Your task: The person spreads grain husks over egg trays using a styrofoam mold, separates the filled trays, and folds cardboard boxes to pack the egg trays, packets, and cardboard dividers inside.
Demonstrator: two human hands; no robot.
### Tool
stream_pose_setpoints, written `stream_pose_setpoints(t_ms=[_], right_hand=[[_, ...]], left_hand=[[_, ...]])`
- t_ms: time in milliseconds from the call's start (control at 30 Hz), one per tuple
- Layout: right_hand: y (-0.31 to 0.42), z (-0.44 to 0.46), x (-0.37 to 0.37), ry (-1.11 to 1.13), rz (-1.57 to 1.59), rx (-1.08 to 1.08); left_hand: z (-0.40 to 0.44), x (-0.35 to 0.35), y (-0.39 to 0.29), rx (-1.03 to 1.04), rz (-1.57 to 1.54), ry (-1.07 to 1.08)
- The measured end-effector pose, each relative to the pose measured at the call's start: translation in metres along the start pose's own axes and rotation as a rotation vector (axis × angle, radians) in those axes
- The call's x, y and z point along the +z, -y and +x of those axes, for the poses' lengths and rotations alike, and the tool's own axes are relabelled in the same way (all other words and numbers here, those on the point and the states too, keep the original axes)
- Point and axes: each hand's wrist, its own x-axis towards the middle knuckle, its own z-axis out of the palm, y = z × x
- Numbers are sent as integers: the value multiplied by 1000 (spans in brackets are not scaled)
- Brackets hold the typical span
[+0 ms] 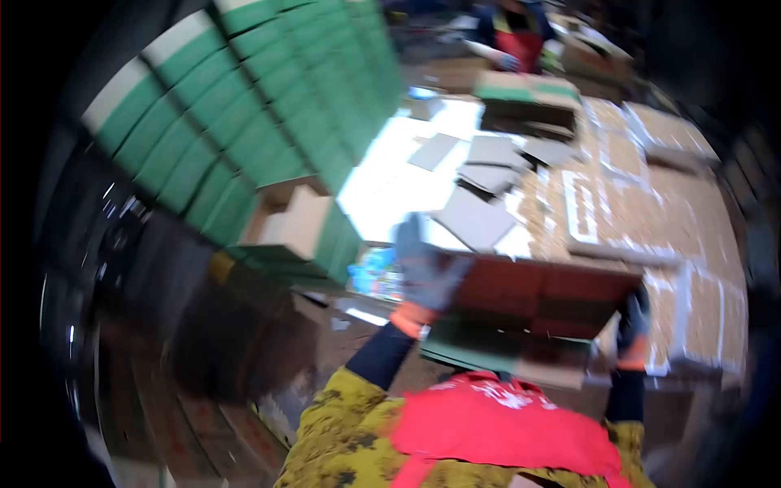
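Observation:
A cardboard box [529, 301], brown inside with green on its lower part, is tilted in front of my body between both hands. At its left edge is my left hand [423, 268], in a grey glove with an orange cuff; the thumb reaches over the box, and the fingers are blurred. My right hand [632, 325], gloved the same way, is closed against the right edge, its fingers partly hidden. Just left of my left hand lie small blue, shiny packets [376, 272]. Flat grey cardboard pieces [476, 218] lie beyond the box.
Stacked green boxes [268, 89] rise at the left, with an open box [285, 224] at their near end. Brown taped packages [634, 215] cover the right side. Another open box [527, 106] stands farther back. A person in a red apron [518, 45] is beyond it.

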Motion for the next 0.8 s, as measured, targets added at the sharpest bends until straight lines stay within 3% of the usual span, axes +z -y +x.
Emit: stream_pose_setpoints(t_ms=[33, 100, 133, 167, 233, 267, 333, 367, 400, 500, 567, 633, 667, 700, 767, 800], right_hand=[[8, -1, 8, 94, -106, -13], [-1, 11, -16, 256, -347, -66], [-22, 15, -26, 67, -298, -111], [11, 3, 2, -85, -508, -228], [111, -29, 88, -261, -638, -623], [129, -36, 123, -89, -623, -748], [157, -52, 184, 231, -911, -822], [163, -60, 205, 391, -1215, -763], [157, -62, 212, 560, -1303, -644], [159, -80, 198, 546, -1285, -727], [155, -100, 182, 583, -1254, -786], [159, -112, 168, 586, -1125, -845], [161, -115, 159, 553, -1087, -783], [167, -116, 154, 465, -1016, -715], [166, -101, 125, 440, -781, -600], [170, -99, 115, 447, -694, -489]], left_hand=[[16, -11, -8, 116, 62, 135], [24, -8, -7, 144, 73, 861], [28, -14, -10, 146, 19, 813], [34, -19, -13, 166, -38, 773], [34, -9, 2, 221, -221, 896], [46, -16, -3, 232, -224, 1004], [62, -2, 5, 59, -359, 1241], [72, -1, 4, -45, -421, 1374], [83, -6, -1, -74, -360, 1440], [87, -6, 1, 55, -349, 1341], [91, -8, -3, 201, -263, 1153], [87, -10, -1, 485, 136, 869], [94, -20, 1, 311, -24, 724], [107, -32, 7, 178, -97, 766], [107, -50, 17, 47, -88, 606], [97, -52, 21, -23, -69, 648]])
